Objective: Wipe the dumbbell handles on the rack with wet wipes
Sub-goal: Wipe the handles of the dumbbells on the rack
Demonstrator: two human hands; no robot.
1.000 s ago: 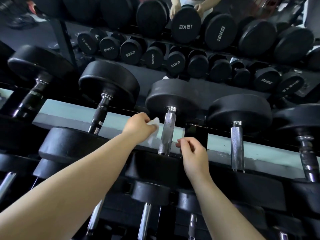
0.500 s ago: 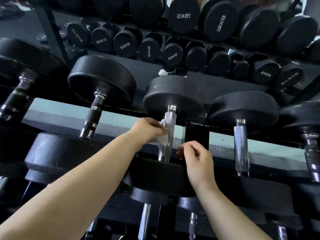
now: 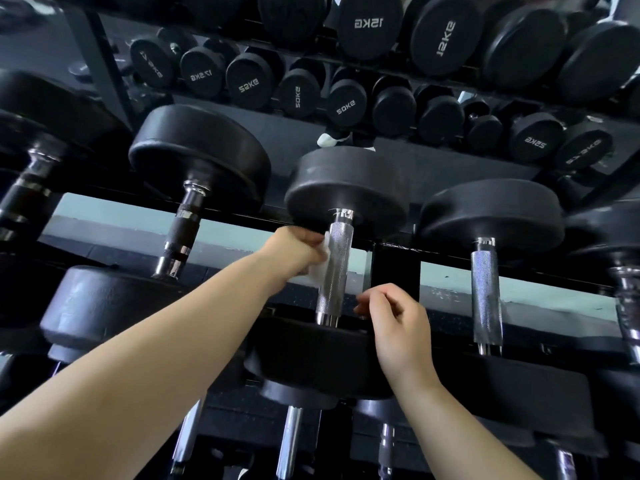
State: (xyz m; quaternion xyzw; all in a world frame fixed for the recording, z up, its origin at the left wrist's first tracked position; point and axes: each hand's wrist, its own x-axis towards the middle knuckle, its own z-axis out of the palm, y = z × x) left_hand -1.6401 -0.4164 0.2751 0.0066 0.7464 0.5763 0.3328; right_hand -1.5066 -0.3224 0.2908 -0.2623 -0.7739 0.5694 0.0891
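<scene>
1. Coverage is the first thing likely to fail. The left hand [image 3: 294, 251] grasps a crumpled white wet wipe [image 3: 320, 268] and presses it only against the left side of the handle [image 3: 336, 268]. The back and right faces will probably be missed unless the wipe is wrapped round.
2. Snagging is a second risk: the rough knurling could tear or shred the thin wipe if it is dragged hard.
3. Fingers of the right hand [image 3: 394, 327] are curled just right of the handle's lower end, not touching it. I cannot tell whether they pinch anything. If sideways pressure rolls the dumbbell, they sit close to the near head [image 3: 311, 355].
4. Chrome with fine cross-hatching covers the handle, with a smooth collar at each end. It sits at the centre of the frame on the rack [image 3: 394, 271], running from the far head [image 3: 346, 188] above down to the near head.
</scene>
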